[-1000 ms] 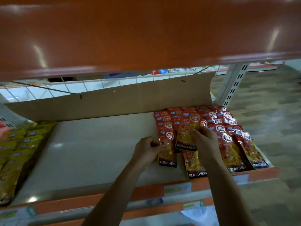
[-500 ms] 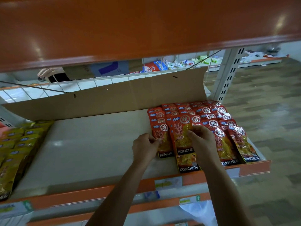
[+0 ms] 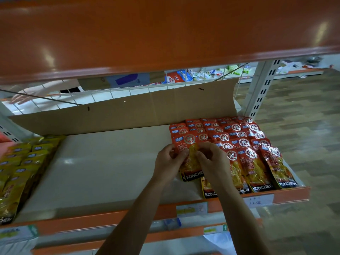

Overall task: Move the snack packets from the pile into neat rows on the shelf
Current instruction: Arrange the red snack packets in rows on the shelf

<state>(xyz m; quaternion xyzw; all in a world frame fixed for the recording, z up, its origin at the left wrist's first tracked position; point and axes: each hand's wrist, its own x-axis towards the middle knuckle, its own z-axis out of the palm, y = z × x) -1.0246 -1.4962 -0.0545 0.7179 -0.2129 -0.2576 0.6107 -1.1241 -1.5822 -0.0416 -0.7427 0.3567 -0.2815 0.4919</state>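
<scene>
Red and yellow KONCHEW snack packets (image 3: 244, 142) lie in overlapping rows on the right part of the shelf (image 3: 103, 172). At the left end of these rows, both hands hold one red packet (image 3: 190, 155) by its sides. My left hand (image 3: 168, 161) pinches its left edge. My right hand (image 3: 213, 161) pinches its right edge and covers part of the neighbouring row. The packet's lower end with the black label shows below my fingers. No loose pile is in view.
Yellow snack packets (image 3: 20, 166) fill the shelf's left end. A cardboard sheet (image 3: 128, 111) stands along the back, before a wire grid. An orange upper shelf (image 3: 165, 34) overhangs. Another person's hand (image 3: 20, 97) shows behind the grid. Price labels line the orange front edge (image 3: 191, 208).
Both hands have come together on one red packet at the left end of the rows; a second ago they rested on two separate columns. The other person's hand has moved behind the grid.
</scene>
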